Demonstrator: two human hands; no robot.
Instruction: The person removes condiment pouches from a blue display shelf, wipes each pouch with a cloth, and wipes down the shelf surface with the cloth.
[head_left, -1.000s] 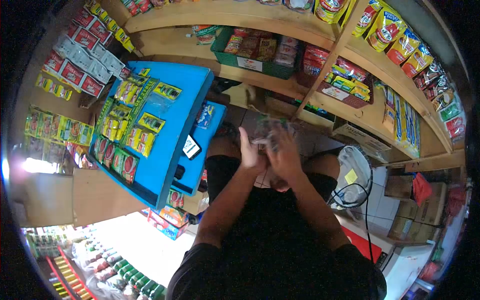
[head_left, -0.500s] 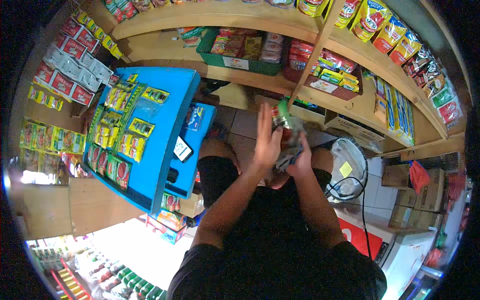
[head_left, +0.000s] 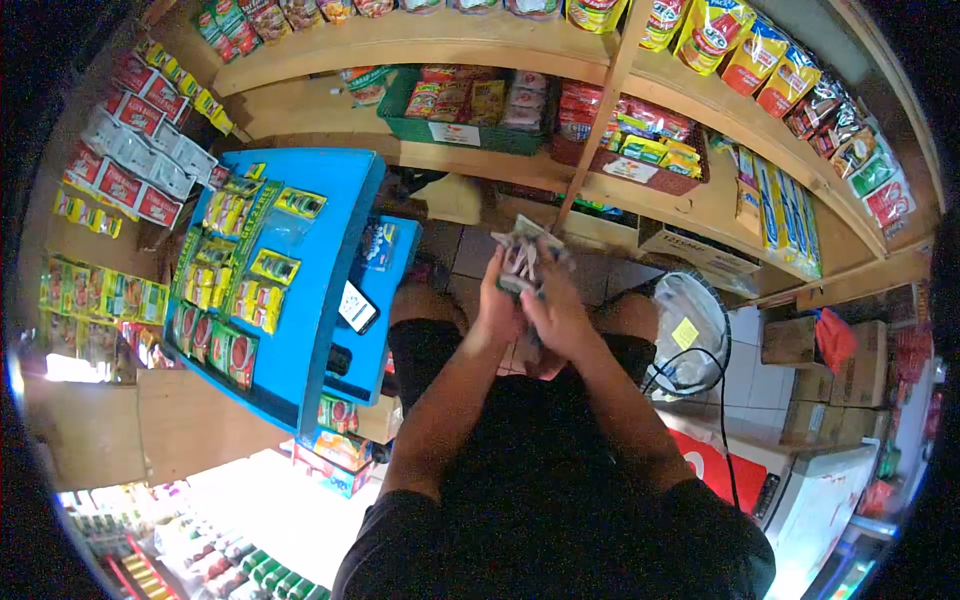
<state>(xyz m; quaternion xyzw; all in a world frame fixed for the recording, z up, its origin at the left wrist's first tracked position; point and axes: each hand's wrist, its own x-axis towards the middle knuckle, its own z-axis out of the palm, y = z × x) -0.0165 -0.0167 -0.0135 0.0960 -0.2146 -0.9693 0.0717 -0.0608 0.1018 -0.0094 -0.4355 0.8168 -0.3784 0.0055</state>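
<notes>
Between my two hands, above my lap, is a crumpled bundle of sachets (head_left: 524, 252), whitish and grey with dark patches; motion blurs its print. My left hand (head_left: 496, 305) has its fingers wrapped round the left side of the bundle. On the other side my right hand (head_left: 558, 308) grips it, fingers smeared by motion over the top. Left of my hands stands a blue board (head_left: 335, 225) hung with yellow and green sachets (head_left: 240, 230). A phone (head_left: 357, 308) with a lit screen lies on a blue shelf beside my knee.
Wooden shelves (head_left: 450, 45) curve across the front, bearing a green basket (head_left: 465, 132) and a dark red basket (head_left: 640, 175) of packets. To my right are a lined bin (head_left: 690, 335), a black cable (head_left: 724, 430) and stacked cardboard boxes (head_left: 835, 390).
My hands have turned the bundle and drawn closer round it; its green and red top no longer shows. My left hand has moved down and left from its raised, stretched position. The view has shifted slightly.
</notes>
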